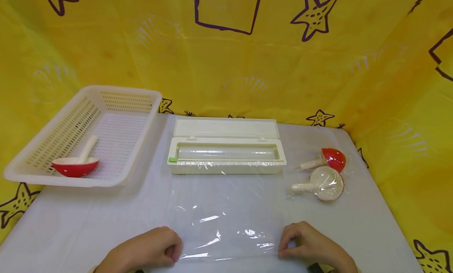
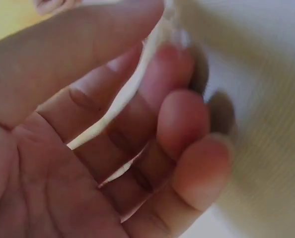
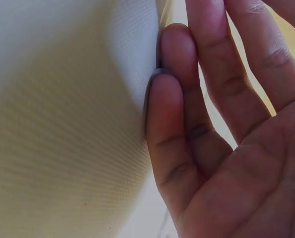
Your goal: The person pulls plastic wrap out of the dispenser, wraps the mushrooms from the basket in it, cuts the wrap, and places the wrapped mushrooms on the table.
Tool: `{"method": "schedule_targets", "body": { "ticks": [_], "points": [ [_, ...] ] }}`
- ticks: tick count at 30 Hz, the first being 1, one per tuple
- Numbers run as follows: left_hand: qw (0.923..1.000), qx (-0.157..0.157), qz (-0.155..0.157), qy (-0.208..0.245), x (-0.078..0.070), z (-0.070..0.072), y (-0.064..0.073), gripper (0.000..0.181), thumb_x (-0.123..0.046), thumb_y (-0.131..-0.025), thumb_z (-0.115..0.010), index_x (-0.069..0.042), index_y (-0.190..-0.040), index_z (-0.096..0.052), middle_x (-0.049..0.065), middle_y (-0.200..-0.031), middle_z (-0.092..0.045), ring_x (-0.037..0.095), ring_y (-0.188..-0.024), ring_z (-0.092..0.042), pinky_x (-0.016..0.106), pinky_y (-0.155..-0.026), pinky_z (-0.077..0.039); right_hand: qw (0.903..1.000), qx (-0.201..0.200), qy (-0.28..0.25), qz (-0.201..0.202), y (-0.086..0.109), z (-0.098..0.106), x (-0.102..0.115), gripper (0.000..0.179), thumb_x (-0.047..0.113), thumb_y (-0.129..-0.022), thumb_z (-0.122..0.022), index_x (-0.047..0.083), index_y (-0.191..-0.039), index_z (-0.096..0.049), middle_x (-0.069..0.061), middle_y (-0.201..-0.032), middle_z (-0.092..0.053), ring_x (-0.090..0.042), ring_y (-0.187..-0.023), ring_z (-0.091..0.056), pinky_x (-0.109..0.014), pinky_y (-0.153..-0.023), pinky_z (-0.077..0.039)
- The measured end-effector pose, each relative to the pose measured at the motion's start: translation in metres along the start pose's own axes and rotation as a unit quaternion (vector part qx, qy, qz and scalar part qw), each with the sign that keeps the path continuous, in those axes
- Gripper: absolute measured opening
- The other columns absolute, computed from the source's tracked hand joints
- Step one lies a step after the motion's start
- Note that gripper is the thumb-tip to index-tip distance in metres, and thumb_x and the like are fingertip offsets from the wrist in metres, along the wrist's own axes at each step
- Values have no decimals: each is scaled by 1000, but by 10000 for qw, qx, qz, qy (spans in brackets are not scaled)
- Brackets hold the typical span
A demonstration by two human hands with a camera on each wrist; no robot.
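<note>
A sheet of clear plastic wrap (image 1: 219,225) stretches from a white dispenser box (image 1: 226,168) toward the near edge of the table. My left hand (image 1: 152,247) pinches its near left corner; in the left wrist view the thumb (image 2: 88,44) and curled fingers (image 2: 184,119) come together at the top. The near right corner is pinched by my right hand (image 1: 309,243), whose fingers (image 3: 166,109) curl beside the tabletop in the right wrist view. The box's lid (image 1: 226,127) stands open, and the wrap roll (image 1: 226,152) lies inside. A green tab (image 1: 173,159) marks its left end.
Right of the box lie two red-and-white spoons in clear wrap, one red side up (image 1: 334,159), one bowl up (image 1: 327,183). At the left, a white perforated basket (image 1: 141,147) holds another red-and-white spoon (image 1: 75,168). A yellow patterned curtain (image 1: 226,68) stands behind the table.
</note>
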State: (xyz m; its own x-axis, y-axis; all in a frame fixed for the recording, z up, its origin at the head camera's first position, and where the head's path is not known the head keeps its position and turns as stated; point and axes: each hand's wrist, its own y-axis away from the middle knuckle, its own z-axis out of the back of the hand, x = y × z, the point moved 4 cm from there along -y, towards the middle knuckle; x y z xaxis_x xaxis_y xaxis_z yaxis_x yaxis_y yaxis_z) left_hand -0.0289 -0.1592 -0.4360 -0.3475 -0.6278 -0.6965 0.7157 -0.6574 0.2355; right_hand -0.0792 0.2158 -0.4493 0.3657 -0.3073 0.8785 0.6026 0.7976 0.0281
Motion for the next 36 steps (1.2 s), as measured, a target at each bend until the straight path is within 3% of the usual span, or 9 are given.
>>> {"method": "schedule_targets", "body": {
  "ticks": [3, 6, 11, 16, 21, 26, 30, 34, 36],
  "points": [
    [9983, 123, 499, 270, 0, -1, 6, 26, 2, -72, -70, -23, -69, -64, -20, -64, -46, -6, -63, -42, 16, -56, -39, 10000, 26, 0, -42, -2, 0, 0, 4, 17, -84, -79, 14, -83, -76, 2, -79, -73, 6, -77, -57, -20, -65, -48],
    [9972, 110, 655, 350, 0, 2, 11, 25, -2, -73, -72, -26, -73, -66, -19, -66, -47, -5, -64, -43, 17, -59, -39, 10000, 31, 20, -33, -3, 0, 2, 5, 19, -84, -79, 14, -83, -76, 3, -78, -73, 7, -77, -57, -20, -65, -48],
    [9996, -276, 20, 40, 0, 23, 15, 18, -10, -79, -77, -25, -83, -67, -20, -66, -47, -8, -64, -42, 15, -59, -40, 9999, 0, 111, 33, -4, 0, 2, 6, 20, -84, -79, 15, -83, -76, 4, -78, -73, 7, -77, -57, -20, -65, -49],
    [9929, -1087, -371, -296, 2, 54, 21, 13, -15, -84, -77, -22, -89, -67, -22, -72, -50, -10, -67, -43, 15, -58, -41, 9998, -62, 194, 61, -4, -1, 0, 6, 19, -83, -80, 16, -84, -75, 4, -78, -73, 8, -77, -58, -19, -65, -51],
    [9737, -2048, -665, -750, 3, 85, 34, 19, -12, -84, -77, -23, -93, -66, -23, -77, -51, -9, -71, -45, 16, -58, -42, 9998, -77, 198, 34, -5, -2, -2, 6, 18, -84, -80, 15, -84, -74, 3, -78, -73, 8, -76, -58, -19, -64, -51],
    [9473, -2950, -380, -1188, 11, 118, 51, 31, -3, -78, -80, -25, -97, -69, -24, -79, -55, -6, -71, -48, 15, -59, -43, 9999, -37, 124, -65, -6, -2, -2, 6, 17, -84, -79, 13, -85, -74, 0, -78, -72, 7, -76, -58, -20, -63, -52],
    [9257, -3509, -221, -1397, 24, 139, 63, 36, 2, -72, -82, -22, -97, -71, -20, -79, -60, -5, -71, -50, 11, -61, -42, 9999, -33, 121, -98, -6, -1, -3, 6, 16, -84, -79, 11, -85, -74, -1, -78, -72, 7, -76, -58, -20, -63, -52],
    [9070, -3905, -363, -1535, 35, 150, 70, 23, -8, -78, -82, -19, -95, -71, -13, -80, -67, -7, -72, -51, 8, -63, -42, 9998, -4, 71, -168, -6, -1, -4, 6, 15, -84, -79, 11, -85, -74, -1, -77, -72, 8, -75, -57, -20, -62, -52],
    [9013, -4006, -311, -1619, 40, 154, 73, 17, -11, -82, -80, -18, -95, -71, -11, -81, -68, -9, -72, -50, 8, -63, -42, 9998, 23, 14, -198, -6, -2, -4, 7, 15, -84, -79, 11, -86, -74, -2, -77, -71, 8, -75, -57, -19, -62, -52]
  ]
}}
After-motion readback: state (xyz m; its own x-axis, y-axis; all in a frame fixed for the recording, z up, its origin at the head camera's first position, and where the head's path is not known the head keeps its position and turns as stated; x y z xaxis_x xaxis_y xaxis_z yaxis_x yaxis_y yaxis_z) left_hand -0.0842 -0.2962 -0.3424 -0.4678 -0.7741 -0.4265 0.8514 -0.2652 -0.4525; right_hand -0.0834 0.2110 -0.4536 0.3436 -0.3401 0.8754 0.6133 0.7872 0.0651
